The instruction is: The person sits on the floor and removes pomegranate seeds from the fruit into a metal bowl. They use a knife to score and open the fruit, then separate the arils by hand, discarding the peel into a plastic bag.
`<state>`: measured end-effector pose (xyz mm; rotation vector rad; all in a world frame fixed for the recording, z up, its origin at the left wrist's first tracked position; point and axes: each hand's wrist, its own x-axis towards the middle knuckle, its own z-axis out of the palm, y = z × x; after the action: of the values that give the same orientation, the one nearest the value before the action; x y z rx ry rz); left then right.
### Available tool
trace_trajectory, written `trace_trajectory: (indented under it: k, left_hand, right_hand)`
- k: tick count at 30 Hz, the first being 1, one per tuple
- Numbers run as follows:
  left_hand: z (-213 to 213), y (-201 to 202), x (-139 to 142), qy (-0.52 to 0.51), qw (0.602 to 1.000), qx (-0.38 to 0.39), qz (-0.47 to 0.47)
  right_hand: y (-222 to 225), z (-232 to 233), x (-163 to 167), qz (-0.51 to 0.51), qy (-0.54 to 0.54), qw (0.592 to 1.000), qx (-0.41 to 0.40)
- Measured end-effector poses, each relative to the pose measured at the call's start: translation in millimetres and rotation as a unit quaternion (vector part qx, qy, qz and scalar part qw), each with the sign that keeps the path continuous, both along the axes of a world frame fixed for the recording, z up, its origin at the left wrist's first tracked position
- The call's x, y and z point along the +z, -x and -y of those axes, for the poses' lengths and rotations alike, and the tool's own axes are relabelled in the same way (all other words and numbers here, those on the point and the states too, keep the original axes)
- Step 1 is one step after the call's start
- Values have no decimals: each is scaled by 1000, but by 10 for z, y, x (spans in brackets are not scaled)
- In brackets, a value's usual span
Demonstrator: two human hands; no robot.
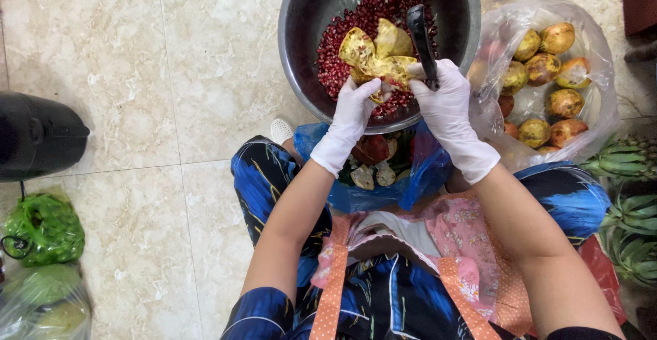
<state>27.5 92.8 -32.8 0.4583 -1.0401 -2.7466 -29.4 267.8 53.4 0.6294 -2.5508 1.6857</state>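
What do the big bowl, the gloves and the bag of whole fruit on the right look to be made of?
Bowl: metal, likely stainless steel; grey brushed sheen with soft reflections. Gloves on left hand and right hand: thin white rubbery material, maybe latex; snug and wrinkled at the wrists. Bag: thin clear plastic film; crinkled, glossy, fruit visible through it.

left hand point(352, 111) holds pomegranate piece point(378, 56) | right hand point(445, 104) grips black tool point(421, 35) | over metal bowl point(301, 46)

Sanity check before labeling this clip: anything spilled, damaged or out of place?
Nothing stands out. The pomegranate seeds all sit inside the metal bowl; none show on the tiled floor. The left hand holds the split pomegranate over the bowl, and the right hand grips a black tool.
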Motion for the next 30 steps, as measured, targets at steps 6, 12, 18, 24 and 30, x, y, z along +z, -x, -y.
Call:
trace_trajectory:
  k: [6, 12, 18, 24, 30]
  left_hand:
    - [36, -19, 14, -42, 998, -16, 54]
    - [-73, -45, 26, -87, 996, -20, 17]
    - [-30, -33, -4, -132, 990, -17, 41]
    - [7, -29, -59, -172, 983, -30, 57]
    - [78, -23, -115, -182, 977, -32, 104]
  right_hand:
    - [2, 50, -36, 107, -1, 994, -28]
    - [-19, 148, 16, 226, -15, 974, -8]
    - [109, 146, -188, 302, 106, 946, 59]
    - [135, 164, -317, 292, 87, 949, 75]
    - [203, 136, -376, 277, 93, 947, 134]
